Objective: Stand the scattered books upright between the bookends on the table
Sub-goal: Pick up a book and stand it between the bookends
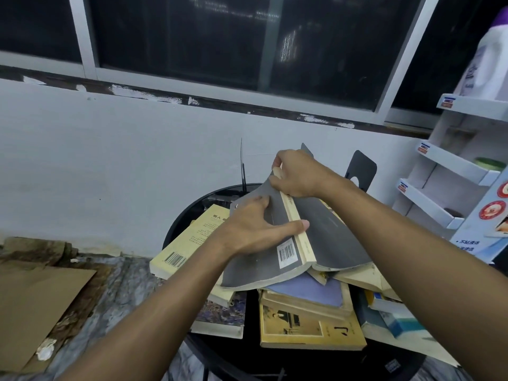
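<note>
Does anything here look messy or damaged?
Yes. The grey book, gripped by the left hand and right hand, is splayed open spine-up with its covers bent. Under it, other books lie in a crooked heap on the table. A yellow book overhangs the rim.

Up top, a dark-paned window in a pale metal frame (90,64) runs across the view. Below it is a plain whitish painted wall (110,160), with a thin black rod (242,166) upright in front. Far right stands a white cardboard tiered display shelf (450,163). A big white plastic bottle with a purple cap (492,64) sits on its top tier. Lower left, a flat brown cardboard sheet (35,298) lies on the mottled grey floor (123,284).
</note>
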The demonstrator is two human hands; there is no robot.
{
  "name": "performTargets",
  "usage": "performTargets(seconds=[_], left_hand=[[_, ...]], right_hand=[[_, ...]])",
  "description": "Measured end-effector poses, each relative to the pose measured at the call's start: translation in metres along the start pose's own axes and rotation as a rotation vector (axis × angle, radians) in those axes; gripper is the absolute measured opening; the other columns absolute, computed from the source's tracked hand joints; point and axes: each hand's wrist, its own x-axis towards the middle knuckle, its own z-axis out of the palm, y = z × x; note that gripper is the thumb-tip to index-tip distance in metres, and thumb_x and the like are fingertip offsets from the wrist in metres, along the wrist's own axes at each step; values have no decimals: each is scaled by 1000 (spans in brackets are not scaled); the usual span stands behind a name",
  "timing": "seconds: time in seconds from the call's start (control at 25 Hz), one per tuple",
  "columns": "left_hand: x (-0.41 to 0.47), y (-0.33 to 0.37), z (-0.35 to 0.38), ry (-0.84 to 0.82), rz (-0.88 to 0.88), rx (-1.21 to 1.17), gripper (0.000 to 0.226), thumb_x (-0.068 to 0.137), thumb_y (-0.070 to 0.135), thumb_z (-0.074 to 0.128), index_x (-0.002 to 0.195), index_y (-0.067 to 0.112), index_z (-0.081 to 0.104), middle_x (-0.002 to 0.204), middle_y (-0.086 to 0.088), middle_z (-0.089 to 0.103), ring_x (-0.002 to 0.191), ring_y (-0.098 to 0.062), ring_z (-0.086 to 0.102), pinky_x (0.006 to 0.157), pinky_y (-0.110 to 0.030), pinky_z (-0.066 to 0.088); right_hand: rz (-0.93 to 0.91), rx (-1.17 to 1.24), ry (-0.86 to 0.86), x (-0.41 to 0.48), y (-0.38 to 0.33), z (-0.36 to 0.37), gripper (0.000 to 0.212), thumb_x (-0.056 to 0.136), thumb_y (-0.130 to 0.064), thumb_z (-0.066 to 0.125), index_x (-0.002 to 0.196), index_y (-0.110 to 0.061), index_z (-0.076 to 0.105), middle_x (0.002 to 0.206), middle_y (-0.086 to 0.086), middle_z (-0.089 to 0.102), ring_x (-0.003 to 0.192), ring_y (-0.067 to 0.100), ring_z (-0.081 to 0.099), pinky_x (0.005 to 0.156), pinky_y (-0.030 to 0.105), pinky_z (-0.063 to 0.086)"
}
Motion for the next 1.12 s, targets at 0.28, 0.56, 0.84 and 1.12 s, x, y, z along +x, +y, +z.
performTargets(seconds=[0.28,0.56,0.84,1.12], left_hand=[[-6,35,-21,106,175,-24,120,67,78,69,159,41,2,167,10,11,154,-13,16,121,-48,30],[6,53,-27,257,314,-61,134,63,70,79,157,43,-13,167,10,9,154,-16,16,116,-52,39],[1,52,-6,246,400,-183,132,65,58,85,156,48,-9,165,22,11,152,-2,19,114,-46,42],[2,48,-9,241,412,-127,129,68,56,87,158,43,-5,165,22,15,150,-4,24,116,-40,40]], right_hand=[[-132,39,395,-25,-18,-59,25,94,-31,58,113,-16,54,87,-1,57,81,21,56,54,27,35],[-367,61,735,-55,-19,-63,33,97,-25,63,124,-8,53,89,1,63,73,16,59,61,28,48],[-255,42,641,-96,-18,-65,36,94,-32,65,124,-17,51,96,-3,63,78,19,63,67,38,58],[-89,-46,547,-85,-28,-70,33,98,-30,60,125,-13,64,114,8,70,102,26,66,76,31,56]])
